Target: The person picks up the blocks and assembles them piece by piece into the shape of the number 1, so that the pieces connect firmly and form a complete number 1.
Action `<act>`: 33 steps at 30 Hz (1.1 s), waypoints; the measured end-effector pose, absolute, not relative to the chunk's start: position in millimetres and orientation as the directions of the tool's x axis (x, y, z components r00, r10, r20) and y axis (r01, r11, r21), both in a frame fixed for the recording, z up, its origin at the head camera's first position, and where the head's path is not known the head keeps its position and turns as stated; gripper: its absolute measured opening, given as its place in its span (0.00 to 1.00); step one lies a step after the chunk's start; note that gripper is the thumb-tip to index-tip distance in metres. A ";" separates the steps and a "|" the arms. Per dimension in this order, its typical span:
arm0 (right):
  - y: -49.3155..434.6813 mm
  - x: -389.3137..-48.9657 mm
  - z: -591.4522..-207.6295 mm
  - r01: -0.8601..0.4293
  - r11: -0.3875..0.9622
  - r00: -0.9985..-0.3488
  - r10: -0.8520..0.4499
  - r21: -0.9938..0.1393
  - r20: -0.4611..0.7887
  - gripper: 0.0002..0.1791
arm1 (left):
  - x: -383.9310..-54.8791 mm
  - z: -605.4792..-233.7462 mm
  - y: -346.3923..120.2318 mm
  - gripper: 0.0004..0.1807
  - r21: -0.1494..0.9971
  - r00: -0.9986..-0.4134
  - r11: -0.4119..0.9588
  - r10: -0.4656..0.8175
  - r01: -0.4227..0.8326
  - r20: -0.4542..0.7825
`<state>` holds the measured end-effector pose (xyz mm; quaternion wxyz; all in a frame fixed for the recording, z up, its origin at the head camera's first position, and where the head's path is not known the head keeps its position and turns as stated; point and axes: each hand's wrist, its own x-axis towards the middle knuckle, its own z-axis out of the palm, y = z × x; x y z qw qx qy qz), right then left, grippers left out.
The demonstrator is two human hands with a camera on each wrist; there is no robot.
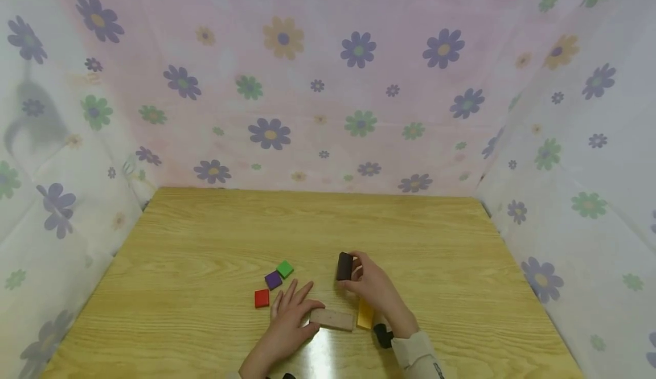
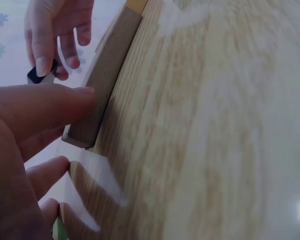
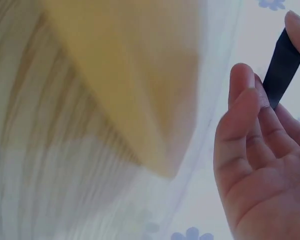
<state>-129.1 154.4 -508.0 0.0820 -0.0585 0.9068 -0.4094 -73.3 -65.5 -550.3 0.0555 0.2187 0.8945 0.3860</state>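
My right hand (image 1: 376, 291) pinches a black block (image 1: 345, 266) between thumb and fingertip, which the right wrist view also shows. Beneath that wrist is a yellow block (image 1: 365, 313), large and blurred in the right wrist view. A pale wooden block (image 1: 335, 319) lies lengthwise, its right end close to the yellow one. At its left end, the thumb and index finger of my left hand (image 1: 288, 325) pinch the wood, while the other fingers spread toward the small tiles. In the left wrist view the thumb lies against the wooden block (image 2: 102, 75).
Left of the left hand, three small square tiles lie on the wood-grain table (image 1: 205, 237): red (image 1: 262, 298), purple (image 1: 274, 279) and green (image 1: 285, 269). The purple and green ones almost touch. Flower-patterned sheets (image 1: 328, 83) stand behind and on both sides of the table.
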 end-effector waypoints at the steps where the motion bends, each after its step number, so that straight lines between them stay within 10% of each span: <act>1: 152.2 -128.8 -506.2 -0.046 0.660 -0.979 -0.180 -0.750 -0.099 0.39 | -73.6 -550.7 -65.1 0.16 0.710 -0.900 0.612 0.430 0.349 0.072; 33: 134.2 -116.8 -517.0 -0.182 0.793 -0.944 -0.306 -0.581 -0.121 0.32 | -70.0 -550.6 -56.8 0.16 0.671 -0.944 0.690 0.326 0.273 0.049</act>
